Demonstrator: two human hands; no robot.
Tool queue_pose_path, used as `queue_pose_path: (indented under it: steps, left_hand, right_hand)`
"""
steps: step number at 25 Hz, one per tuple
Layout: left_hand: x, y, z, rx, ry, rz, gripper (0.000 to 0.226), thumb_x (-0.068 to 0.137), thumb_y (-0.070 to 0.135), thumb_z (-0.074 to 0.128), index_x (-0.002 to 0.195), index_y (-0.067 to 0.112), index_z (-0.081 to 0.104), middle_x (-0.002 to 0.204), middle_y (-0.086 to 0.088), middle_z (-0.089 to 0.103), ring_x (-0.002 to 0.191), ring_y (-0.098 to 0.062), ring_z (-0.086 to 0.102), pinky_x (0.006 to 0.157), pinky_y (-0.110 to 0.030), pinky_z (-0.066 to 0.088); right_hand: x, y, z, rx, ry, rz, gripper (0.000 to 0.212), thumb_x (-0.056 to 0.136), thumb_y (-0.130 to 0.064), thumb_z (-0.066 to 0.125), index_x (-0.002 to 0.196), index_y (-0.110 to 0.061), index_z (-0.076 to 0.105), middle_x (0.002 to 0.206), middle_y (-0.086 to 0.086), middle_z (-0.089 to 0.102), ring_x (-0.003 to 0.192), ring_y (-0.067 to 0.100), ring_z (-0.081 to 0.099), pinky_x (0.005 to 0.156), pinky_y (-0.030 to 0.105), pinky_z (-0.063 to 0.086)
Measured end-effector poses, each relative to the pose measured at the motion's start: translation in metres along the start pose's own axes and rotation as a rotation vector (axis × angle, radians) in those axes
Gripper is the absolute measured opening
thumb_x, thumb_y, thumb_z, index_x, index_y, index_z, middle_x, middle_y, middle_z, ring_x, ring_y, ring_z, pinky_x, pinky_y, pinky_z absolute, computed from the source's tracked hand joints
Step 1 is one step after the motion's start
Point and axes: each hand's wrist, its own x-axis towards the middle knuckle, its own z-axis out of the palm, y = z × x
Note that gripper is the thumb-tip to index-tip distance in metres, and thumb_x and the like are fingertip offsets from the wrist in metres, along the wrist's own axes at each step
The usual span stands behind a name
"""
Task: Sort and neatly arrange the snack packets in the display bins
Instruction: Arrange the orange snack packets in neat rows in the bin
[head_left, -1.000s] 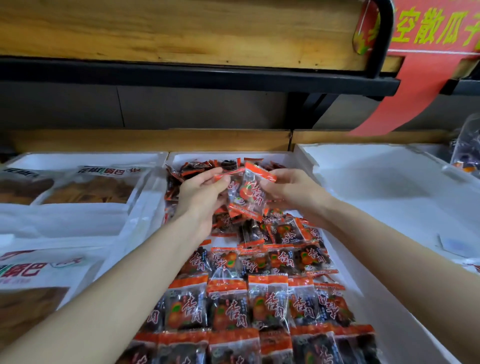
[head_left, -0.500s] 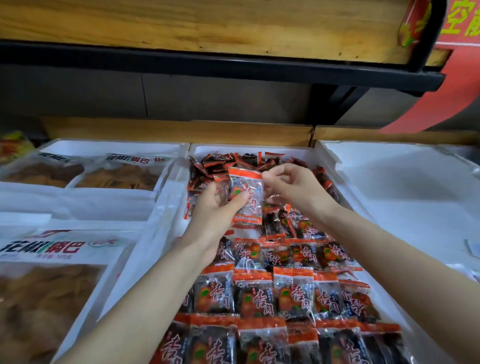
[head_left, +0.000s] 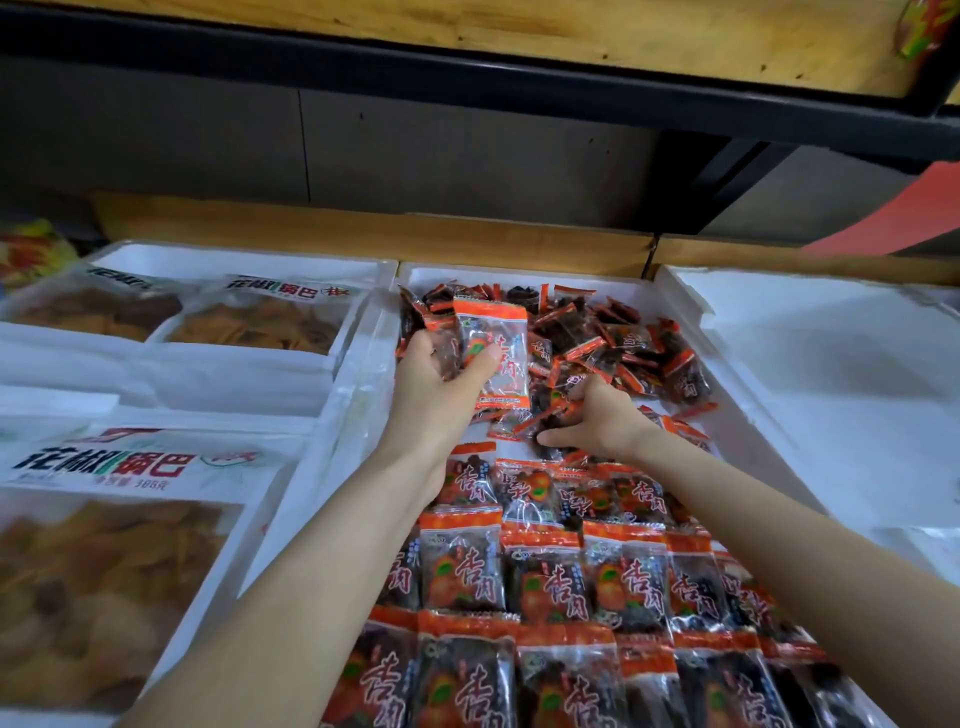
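Note:
The middle white foam bin (head_left: 675, 296) holds small orange-and-clear snack packets. Neat rows of packets (head_left: 550, 582) fill its near half; a loose heap of packets (head_left: 613, 338) lies at the far end. My left hand (head_left: 436, 384) grips a small stack of packets (head_left: 493, 358) upright, thumb across the front one. My right hand (head_left: 592, 421) reaches down into the near edge of the heap, fingers curled around a loose packet (head_left: 550, 415) there.
The left bins (head_left: 332, 374) hold large bags of golden crisps (head_left: 98, 561). A white foam bin (head_left: 831, 374) on the right shows no packets. A wooden ledge (head_left: 363, 234) runs behind the bins, and a dark shelf (head_left: 467, 73) overhangs them.
My right hand let go of the top of the held packet and dropped to the heap. My left hand keeps the stack. The camera tilted down and left.

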Motion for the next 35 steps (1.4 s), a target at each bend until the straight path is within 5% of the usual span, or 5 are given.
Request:
queue_pose_path:
  steps: [5,13,18,29,35]
  left_hand:
    - [0.008,-0.005,-0.008,0.001,0.095,-0.056,0.031,0.090,0.032,0.064,0.114,0.016,0.053,0.111,-0.002,0.065,0.102,-0.016,0.060,0.094,-0.037,0.046]
    - [0.010,-0.016,-0.004,0.050,0.069,-0.134,0.063,0.090,0.035,0.064,0.143,0.019,0.033,0.145,-0.002,0.044,0.128,-0.023,0.048,0.102,-0.049,0.044]
    - [0.004,-0.010,-0.004,-0.131,0.057,-0.171,0.051,0.098,0.023,0.051,0.143,0.013,0.030,0.140,-0.008,0.046,0.108,-0.019,0.061,0.076,-0.034,0.060]
    - [-0.010,0.008,-0.005,0.057,-0.060,0.014,0.030,0.080,0.039,0.073,0.102,0.031,0.054,0.105,0.006,0.067,0.099,-0.011,0.065,0.087,-0.033,0.053]
    - [-0.011,0.016,-0.010,0.122,-0.009,0.129,0.039,0.088,0.037,0.064,0.123,0.023,0.053,0.113,0.007,0.066,0.108,-0.011,0.061,0.099,-0.040,0.048]
  right_hand:
    - [-0.005,-0.010,-0.003,0.042,-0.100,0.010,0.039,0.078,-0.029,0.074,0.058,-0.012,0.046,0.056,0.001,0.046,0.050,0.012,0.040,0.039,0.014,0.028]
    - [-0.044,-0.059,-0.018,0.387,0.458,-0.394,0.035,0.082,-0.016,0.071,0.113,-0.012,0.055,0.089,-0.014,0.055,0.077,-0.014,0.053,0.070,0.000,0.042]
    - [-0.060,-0.064,0.000,0.159,0.289,-0.607,0.043,0.091,-0.029,0.058,0.130,-0.014,0.053,0.122,-0.005,0.055,0.115,0.005,0.047,0.099,0.013,0.033]
    - [-0.059,-0.057,-0.028,0.531,0.144,-0.334,0.078,0.066,-0.030,0.082,0.132,-0.019,0.040,0.094,-0.004,0.057,0.080,0.006,0.056,0.077,0.021,0.052]
    - [-0.071,-0.061,-0.033,0.541,0.093,-0.377,0.028,0.079,-0.041,0.067,0.097,-0.021,0.062,0.083,0.000,0.070,0.076,0.018,0.067,0.073,0.034,0.055]
